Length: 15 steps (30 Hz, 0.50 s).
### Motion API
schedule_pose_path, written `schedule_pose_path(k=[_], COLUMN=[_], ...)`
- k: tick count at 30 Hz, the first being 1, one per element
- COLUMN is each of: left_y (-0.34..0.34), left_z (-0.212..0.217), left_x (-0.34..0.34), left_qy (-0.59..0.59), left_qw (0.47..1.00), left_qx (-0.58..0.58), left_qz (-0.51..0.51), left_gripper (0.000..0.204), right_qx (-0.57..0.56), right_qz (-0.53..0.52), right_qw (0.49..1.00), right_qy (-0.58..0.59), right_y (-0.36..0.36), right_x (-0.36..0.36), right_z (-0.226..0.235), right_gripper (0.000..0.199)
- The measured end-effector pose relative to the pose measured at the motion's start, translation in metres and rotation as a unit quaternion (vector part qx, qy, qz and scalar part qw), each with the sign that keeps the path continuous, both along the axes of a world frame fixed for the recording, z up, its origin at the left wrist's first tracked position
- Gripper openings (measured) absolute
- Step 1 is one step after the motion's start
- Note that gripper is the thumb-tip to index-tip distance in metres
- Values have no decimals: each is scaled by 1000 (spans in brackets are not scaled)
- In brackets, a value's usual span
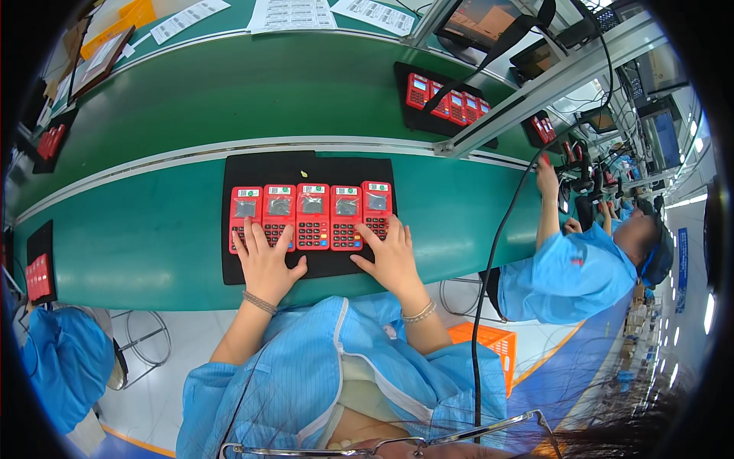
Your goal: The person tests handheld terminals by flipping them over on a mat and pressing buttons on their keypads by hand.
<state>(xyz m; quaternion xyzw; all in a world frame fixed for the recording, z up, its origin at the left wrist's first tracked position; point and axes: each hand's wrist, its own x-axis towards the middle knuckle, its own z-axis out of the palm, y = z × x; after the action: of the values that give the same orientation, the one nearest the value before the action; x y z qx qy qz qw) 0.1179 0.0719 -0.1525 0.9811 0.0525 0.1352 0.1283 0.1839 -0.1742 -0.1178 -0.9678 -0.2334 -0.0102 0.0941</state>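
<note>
Several red handheld card terminals, one of them the middle terminal (313, 218), stand side by side in a row on a black mat (306, 170). Each has a small grey screen, a keypad and a white label with a green spot at its top. My left hand (267, 260) rests with fingers spread over the keypads of the two terminals at the left end. Across the keypads at the other end, my right hand (390, 258) lies spread too, its fingertips on the rightmost terminal (376, 200) and beside its neighbour. Neither hand is closed around a terminal.
A green conveyor belt (267, 99) runs beyond the bench, carrying a black tray of red terminals (459, 107) at the right. A black cable (497, 237) hangs to my right. Co-workers in blue sit on both sides. An orange crate (489, 340) stands on the floor.
</note>
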Motion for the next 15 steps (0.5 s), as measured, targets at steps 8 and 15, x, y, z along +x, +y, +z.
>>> schedule_pose_path(k=[8, 15], left_y=[0, 0], left_z=[0, -1], left_x=[0, 0], left_qy=[-3, -8], left_qw=[1000, 1000], left_qx=[4, 0], left_qz=[-2, -2], left_gripper=[68, 68], right_qx=[6, 21], right_qz=[2, 14], right_qw=[1000, 1000], right_qy=[6, -13], right_y=[0, -1], right_x=[0, 1], right_z=[-1, -3], right_gripper=[66, 65])
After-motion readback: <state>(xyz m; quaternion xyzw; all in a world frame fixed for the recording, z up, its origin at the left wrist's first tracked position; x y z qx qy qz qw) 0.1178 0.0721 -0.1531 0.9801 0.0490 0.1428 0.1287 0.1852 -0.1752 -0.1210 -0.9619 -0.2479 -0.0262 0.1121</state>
